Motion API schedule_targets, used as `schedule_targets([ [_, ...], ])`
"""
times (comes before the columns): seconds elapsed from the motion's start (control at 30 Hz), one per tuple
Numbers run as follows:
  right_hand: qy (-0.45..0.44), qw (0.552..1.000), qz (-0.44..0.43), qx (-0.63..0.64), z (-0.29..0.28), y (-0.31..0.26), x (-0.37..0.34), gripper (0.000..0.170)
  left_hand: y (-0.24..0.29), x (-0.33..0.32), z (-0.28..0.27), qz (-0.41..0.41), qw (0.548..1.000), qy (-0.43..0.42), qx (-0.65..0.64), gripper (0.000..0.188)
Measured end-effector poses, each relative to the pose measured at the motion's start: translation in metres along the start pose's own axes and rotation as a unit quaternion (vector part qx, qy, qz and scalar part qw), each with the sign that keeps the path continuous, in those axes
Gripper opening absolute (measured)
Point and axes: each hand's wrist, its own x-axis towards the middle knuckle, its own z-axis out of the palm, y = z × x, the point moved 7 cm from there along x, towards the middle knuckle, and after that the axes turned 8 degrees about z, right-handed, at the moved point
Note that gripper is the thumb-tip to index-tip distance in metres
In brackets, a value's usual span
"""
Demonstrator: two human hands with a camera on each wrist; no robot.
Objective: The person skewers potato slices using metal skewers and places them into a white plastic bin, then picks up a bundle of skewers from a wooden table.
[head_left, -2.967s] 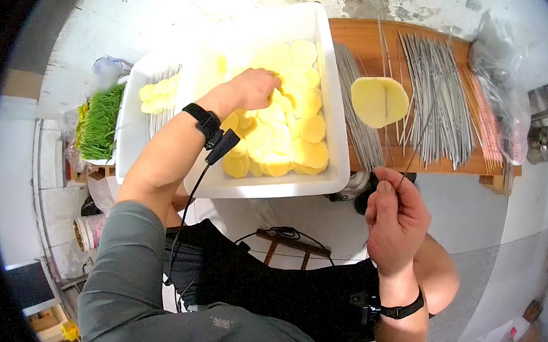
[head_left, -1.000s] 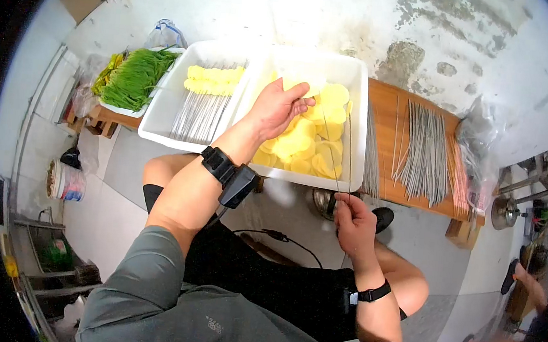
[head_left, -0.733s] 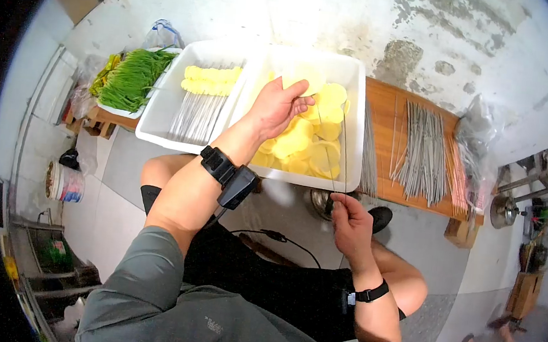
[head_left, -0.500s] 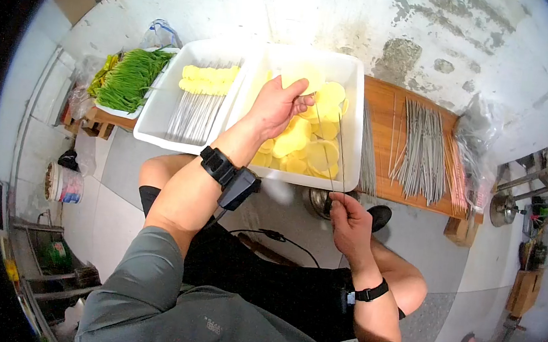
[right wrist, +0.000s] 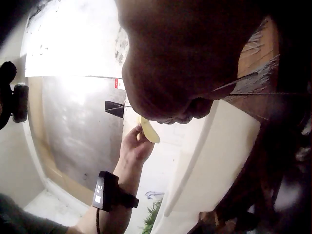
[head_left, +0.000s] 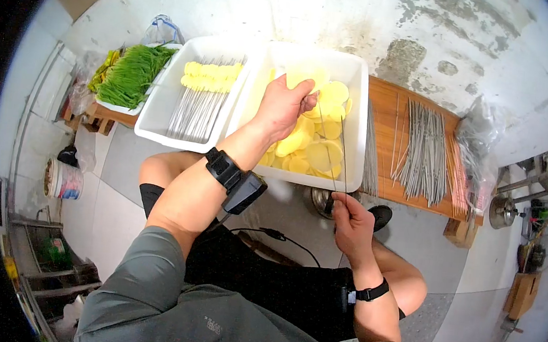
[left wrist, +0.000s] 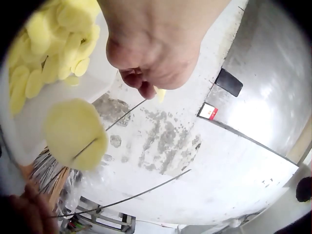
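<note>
My left hand (head_left: 286,107) is raised over the white tub of round yellow potato slices (head_left: 303,134). Its fingers hold one potato slice (right wrist: 150,134) on edge, at the tip of a thin metal skewer. Below the tub's front right corner, my right hand (head_left: 352,227) pinches the lower ends of two skewers (left wrist: 126,199) that spread apart upward. One of them passes through another potato slice (left wrist: 75,134), which sits partway along it; the other skewer's tip stands free in the left wrist view.
A second white tub (head_left: 151,118) at left holds finished-looking rows of skewered slices (head_left: 210,77). Green stalks (head_left: 136,74) lie beyond it. On the wooden bench (head_left: 384,174) at right are many bare skewers (head_left: 425,152) and a plastic bag (head_left: 482,140). A bucket (head_left: 63,180) stands on the floor.
Three seconds ago my left hand was down in the slices; it has come up holding one beside the skewers. Over the last half second it shifted slightly right, while my right hand stayed nearly still.
</note>
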Motion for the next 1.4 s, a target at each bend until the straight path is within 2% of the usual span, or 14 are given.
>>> schedule_targets([
  [0.2, 0.020, 0.999, -0.035, 0.028, 0.004, 0.004, -0.001, 0.018, -0.001, -0.002, 0.000, 0.007, 1.000, 0.013, -0.012, 0.012],
  [0.4, 0.041, 0.999, 0.001, 0.032, 0.005, 0.004, 0.003, 0.019, -0.013, -0.011, 0.005, -0.014, 0.997, -0.032, 0.069, 0.019],
  [0.6, 0.055, 0.997, -0.021, 0.040, 0.007, 0.011, 0.004, 0.019, -0.012, -0.010, 0.005, 0.016, 0.999, -0.018, 0.043, 0.020],
  [0.73, 0.061, 0.996, 0.011, 0.062, 0.009, 0.016, 0.005, 0.018, -0.012, -0.007, 0.001, 0.017, 0.999, -0.024, 0.039, 0.020],
  [0.8, 0.053, 0.998, -0.014, 0.038, 0.011, 0.011, 0.005, 0.017, -0.012, -0.006, 0.001, 0.033, 0.997, -0.034, 0.061, 0.019],
  [0.9, 0.065, 0.997, 0.012, 0.047, 0.011, 0.013, 0.003, 0.017, -0.011, -0.005, 0.001, 0.042, 0.995, -0.039, 0.076, 0.018],
  [1.23, 0.060, 0.996, 0.016, 0.071, 0.014, 0.014, 0.004, 0.018, -0.007, -0.009, 0.002, 0.047, 0.992, -0.032, 0.109, 0.019],
  [1.3, 0.063, 0.996, 0.003, 0.063, 0.014, 0.010, 0.006, 0.018, -0.008, -0.016, 0.005, 0.026, 0.980, -0.045, 0.191, 0.023],
  [1.4, 0.069, 0.997, 0.002, 0.036, 0.011, 0.007, 0.012, 0.018, -0.028, -0.025, 0.011, 0.029, 0.985, -0.064, 0.156, 0.023],
])
